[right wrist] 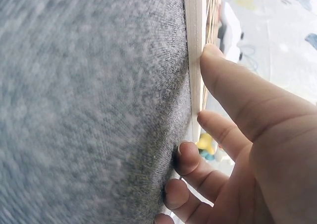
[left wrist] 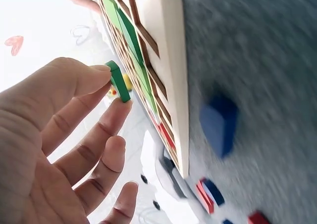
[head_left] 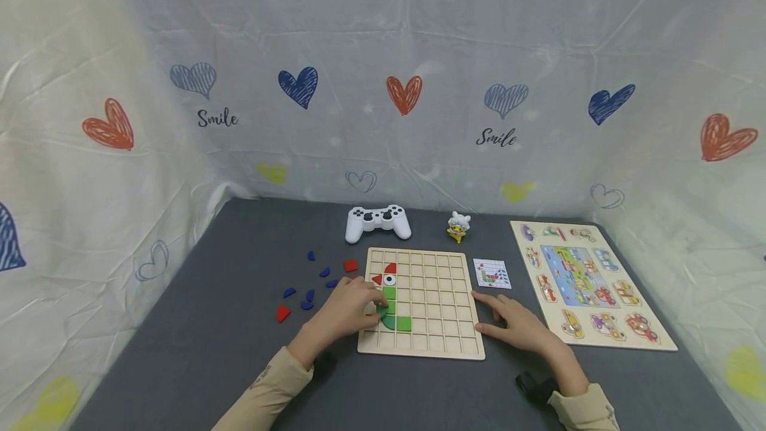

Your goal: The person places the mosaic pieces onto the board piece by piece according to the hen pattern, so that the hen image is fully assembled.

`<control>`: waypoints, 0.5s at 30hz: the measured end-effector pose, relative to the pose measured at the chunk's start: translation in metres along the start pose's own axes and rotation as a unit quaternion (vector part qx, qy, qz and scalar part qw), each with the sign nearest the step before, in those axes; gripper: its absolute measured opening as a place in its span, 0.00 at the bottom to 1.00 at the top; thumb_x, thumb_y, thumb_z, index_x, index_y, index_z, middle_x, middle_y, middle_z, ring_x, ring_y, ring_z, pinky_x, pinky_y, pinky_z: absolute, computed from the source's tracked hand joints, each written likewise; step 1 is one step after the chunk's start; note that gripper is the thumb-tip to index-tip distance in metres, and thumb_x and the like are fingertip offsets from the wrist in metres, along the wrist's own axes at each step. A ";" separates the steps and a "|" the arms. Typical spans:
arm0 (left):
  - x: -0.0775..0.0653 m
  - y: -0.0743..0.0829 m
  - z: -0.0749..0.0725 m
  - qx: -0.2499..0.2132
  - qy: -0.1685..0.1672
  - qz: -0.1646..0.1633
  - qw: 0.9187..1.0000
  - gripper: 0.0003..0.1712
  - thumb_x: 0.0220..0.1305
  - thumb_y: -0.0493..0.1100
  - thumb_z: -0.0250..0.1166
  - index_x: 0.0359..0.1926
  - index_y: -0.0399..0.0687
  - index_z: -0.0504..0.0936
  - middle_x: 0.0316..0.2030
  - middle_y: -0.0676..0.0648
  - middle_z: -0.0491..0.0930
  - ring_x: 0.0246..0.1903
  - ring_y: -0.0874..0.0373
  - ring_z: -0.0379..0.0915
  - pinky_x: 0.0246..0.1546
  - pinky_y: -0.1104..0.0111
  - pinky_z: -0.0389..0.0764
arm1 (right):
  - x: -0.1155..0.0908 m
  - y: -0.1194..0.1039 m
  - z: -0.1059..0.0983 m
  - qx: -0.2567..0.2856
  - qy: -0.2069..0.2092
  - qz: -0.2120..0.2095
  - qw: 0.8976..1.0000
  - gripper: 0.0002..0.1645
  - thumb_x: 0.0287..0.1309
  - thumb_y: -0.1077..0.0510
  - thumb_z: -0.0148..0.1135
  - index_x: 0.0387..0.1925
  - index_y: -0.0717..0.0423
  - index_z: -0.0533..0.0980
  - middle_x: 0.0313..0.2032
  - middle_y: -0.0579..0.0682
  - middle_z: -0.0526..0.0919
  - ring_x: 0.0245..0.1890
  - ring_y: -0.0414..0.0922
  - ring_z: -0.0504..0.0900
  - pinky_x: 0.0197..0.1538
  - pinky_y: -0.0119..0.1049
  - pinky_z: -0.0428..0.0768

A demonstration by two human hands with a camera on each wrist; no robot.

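My left hand point(head_left: 347, 308) pinches a small dark green block point(left wrist: 118, 82) between thumb and fingertip, over the left side of a wooden grid board point(head_left: 435, 298). Set along the board's left columns are a red curved piece point(head_left: 391, 268), a red triangle point(head_left: 377, 279), a white eye piece point(head_left: 389, 280), light green squares point(head_left: 403, 324) and a dark green curved piece point(head_left: 389, 322). On the opposite side, my right hand point(head_left: 517, 326) rests its thumb and index finger against the board's right edge, with the other fingers loosely bent near the cloth.
Loose blue pieces point(head_left: 307, 305) and red pieces point(head_left: 283, 312) lie left of the board. A white game controller point(head_left: 378, 221) and a small figurine point(head_left: 458, 226) stand behind it. To the right are a pattern card point(head_left: 492, 274) and a picture puzzle board point(head_left: 658, 340).
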State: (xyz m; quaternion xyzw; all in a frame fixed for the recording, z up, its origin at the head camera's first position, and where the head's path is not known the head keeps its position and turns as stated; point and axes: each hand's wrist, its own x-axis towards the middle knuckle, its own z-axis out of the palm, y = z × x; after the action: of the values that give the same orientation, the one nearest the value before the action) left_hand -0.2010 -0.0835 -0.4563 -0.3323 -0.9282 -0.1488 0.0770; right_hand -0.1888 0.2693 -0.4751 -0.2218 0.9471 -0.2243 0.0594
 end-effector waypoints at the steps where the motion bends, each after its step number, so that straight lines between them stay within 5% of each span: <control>1: 0.001 0.001 0.001 0.001 -0.001 0.003 1.000 0.08 0.48 0.45 0.68 0.33 0.61 0.85 0.34 0.59 0.81 0.37 0.60 0.72 0.43 0.57 0.69 | 0.000 0.000 0.000 0.000 0.000 0.000 1.000 0.40 0.54 0.39 0.61 0.65 0.50 0.64 0.25 0.42 0.63 0.21 0.35 0.56 0.26 0.28 0.57; 15: 0.020 0.022 0.016 0.001 -0.040 0.029 0.999 0.07 0.51 0.48 0.68 0.34 0.65 0.85 0.32 0.63 0.80 0.36 0.66 0.70 0.41 0.62 0.66 | 0.000 0.002 0.001 0.002 0.001 0.004 1.000 0.40 0.54 0.39 0.61 0.65 0.49 0.64 0.25 0.42 0.63 0.21 0.35 0.56 0.26 0.28 0.56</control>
State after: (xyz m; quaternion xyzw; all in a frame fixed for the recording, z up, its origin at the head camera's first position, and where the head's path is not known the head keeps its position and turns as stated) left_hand -0.2026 -0.0500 -0.4619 -0.3643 -0.9207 -0.1326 0.0443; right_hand -0.1893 0.2701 -0.4767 -0.2177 0.9476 -0.2260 0.0602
